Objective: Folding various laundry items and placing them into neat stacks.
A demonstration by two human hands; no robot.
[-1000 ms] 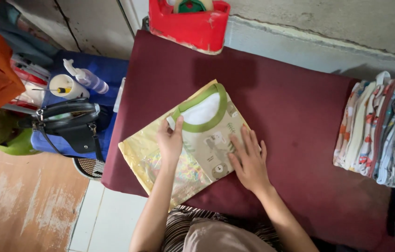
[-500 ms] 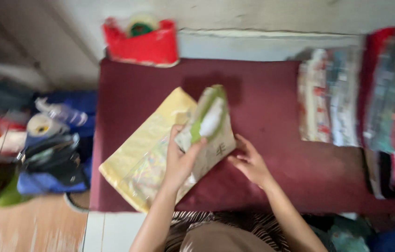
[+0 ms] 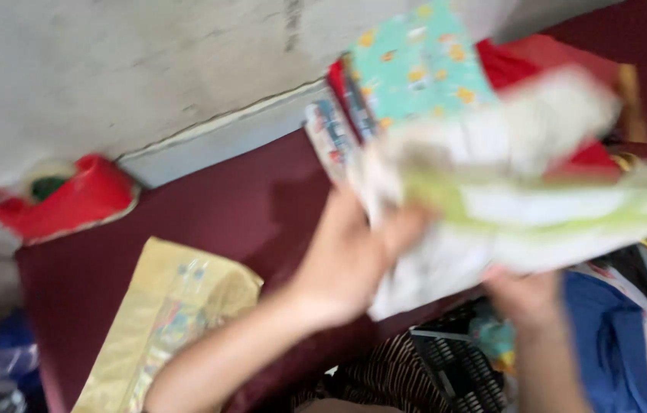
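The view is blurred by motion. My left hand (image 3: 350, 256) grips the left edge of a folded white garment with green trim (image 3: 537, 206), lifted above the maroon surface (image 3: 239, 206). My right hand (image 3: 522, 298) holds the same garment from underneath, its fingers mostly hidden. A folded yellow printed garment (image 3: 178, 306) lies flat on the maroon surface at the lower left, away from both hands.
A stack of folded clothes with a teal patterned piece (image 3: 415, 65) on top stands behind the lifted garment. A red container (image 3: 63, 199) sits by the grey wall at the left. Blue fabric (image 3: 606, 344) and a dark crate (image 3: 453, 367) lie at the lower right.
The green-trimmed garment has been lifted off the yellow one and carried right toward the clothes stack. The camera has swung right with it.
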